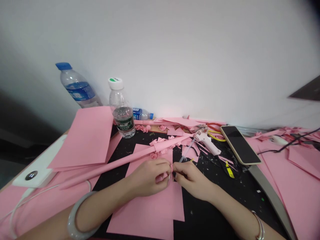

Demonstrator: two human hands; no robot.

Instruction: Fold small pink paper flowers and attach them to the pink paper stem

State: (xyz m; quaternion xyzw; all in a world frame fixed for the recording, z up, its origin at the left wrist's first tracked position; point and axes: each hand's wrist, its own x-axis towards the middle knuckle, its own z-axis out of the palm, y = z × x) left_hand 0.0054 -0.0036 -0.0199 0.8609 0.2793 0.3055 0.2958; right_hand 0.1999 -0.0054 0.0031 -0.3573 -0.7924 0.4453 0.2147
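Note:
My left hand [151,176] and my right hand [191,178] meet above the black mat, fingertips pinched together. Between them shows a small curled piece of pink paper [171,167], mostly hidden by the fingers. Beneath my hands lie flat pink paper sheets [150,213]. Just beyond them a long rolled pink paper tube [130,156] runs diagonally, with folded pink paper flowers [162,152] around its far end. A white glue gun [208,143] lies behind my right hand, a clear glue stick [187,150] slanting from it toward my fingers.
A clear water bottle [122,116] stands at the back left, near a blue-capped bottle [80,88] leaning by the wall. More pink sheets [87,136] rest on the left, above a white device [37,173] with a cable. At right are a phone [240,145] and a curved grey strip [270,196].

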